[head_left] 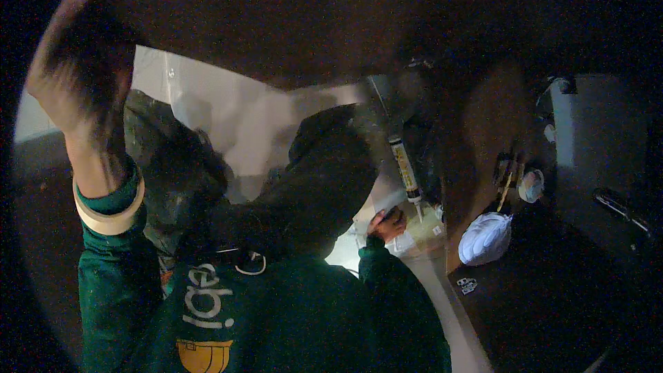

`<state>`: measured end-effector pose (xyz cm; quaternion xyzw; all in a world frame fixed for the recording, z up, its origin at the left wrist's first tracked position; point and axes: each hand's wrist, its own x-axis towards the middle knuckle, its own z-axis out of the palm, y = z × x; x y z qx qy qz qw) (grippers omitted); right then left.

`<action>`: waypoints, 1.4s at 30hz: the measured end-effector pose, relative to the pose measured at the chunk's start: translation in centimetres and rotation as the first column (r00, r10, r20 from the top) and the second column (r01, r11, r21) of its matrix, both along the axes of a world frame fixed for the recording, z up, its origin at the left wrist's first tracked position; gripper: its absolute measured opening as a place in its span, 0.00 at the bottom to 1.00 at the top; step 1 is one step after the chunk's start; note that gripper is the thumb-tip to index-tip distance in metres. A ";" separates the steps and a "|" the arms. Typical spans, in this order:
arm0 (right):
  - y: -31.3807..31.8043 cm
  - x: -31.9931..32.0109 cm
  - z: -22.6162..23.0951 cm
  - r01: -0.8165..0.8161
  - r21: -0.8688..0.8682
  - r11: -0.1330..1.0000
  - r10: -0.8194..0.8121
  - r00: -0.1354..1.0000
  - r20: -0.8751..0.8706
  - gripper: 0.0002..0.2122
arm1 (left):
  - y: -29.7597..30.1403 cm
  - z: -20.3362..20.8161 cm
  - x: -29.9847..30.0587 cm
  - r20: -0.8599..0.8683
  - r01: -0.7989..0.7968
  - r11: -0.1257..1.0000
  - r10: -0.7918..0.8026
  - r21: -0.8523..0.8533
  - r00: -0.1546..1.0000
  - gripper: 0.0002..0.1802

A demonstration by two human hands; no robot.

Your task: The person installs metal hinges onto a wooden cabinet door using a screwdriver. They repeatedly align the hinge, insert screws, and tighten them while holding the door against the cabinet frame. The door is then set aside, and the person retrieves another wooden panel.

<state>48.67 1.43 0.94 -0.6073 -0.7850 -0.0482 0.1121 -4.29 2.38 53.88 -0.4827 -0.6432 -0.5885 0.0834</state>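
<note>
Dim light fills this place, and a dark brown panel (276, 21) crosses the upper view. From my distant seat I see the left hand (86, 90) raised at its left end; whether it grips, I cannot tell. The right hand (391, 224) is partly curled, its hold also unclear. Just beside it slants the sealant cartridge (405, 171), nozzle downward. Rightward lies one white bundle (485, 238).

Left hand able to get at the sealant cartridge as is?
Probably not: the left hand is raised beside the dark panel, with the sealant cartridge well across to its right.
</note>
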 end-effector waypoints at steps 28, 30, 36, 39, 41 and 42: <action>5.8 -1.7 7.5 0.297 -0.823 0.485 -0.224 0.951 0.211 0.35 | 3.2 2.9 9.1 0.479 0.200 0.979 -0.197 0.046 0.856 0.15; 7.2 -4.1 8.7 0.157 -0.639 0.753 -0.257 0.964 -0.066 0.23 | 3.2 3.2 9.1 0.503 0.189 0.982 -0.172 0.019 0.847 0.13; 18.9 -16.0 20.6 -0.083 -0.023 0.996 0.032 0.608 -0.793 0.12 | 3.2 2.1 8.0 0.515 0.254 0.967 -0.214 -0.008 0.830 0.25; 23.6 -20.9 31.8 -0.153 -0.003 0.988 0.035 0.245 -0.969 0.13 | 3.1 1.9 7.6 0.440 0.256 0.965 -0.257 0.063 0.861 0.20; 25.6 -24.0 38.0 -0.143 0.045 0.989 0.033 -0.084 -0.996 0.14 | 3.2 2.2 7.4 0.471 0.240 0.963 -0.269 0.123 0.840 0.16; 26.2 -24.6 40.3 -0.182 -0.058 0.982 -0.098 -0.222 -0.970 0.17 | 3.2 2.5 7.1 0.426 0.261 0.958 -0.285 0.114 0.859 0.16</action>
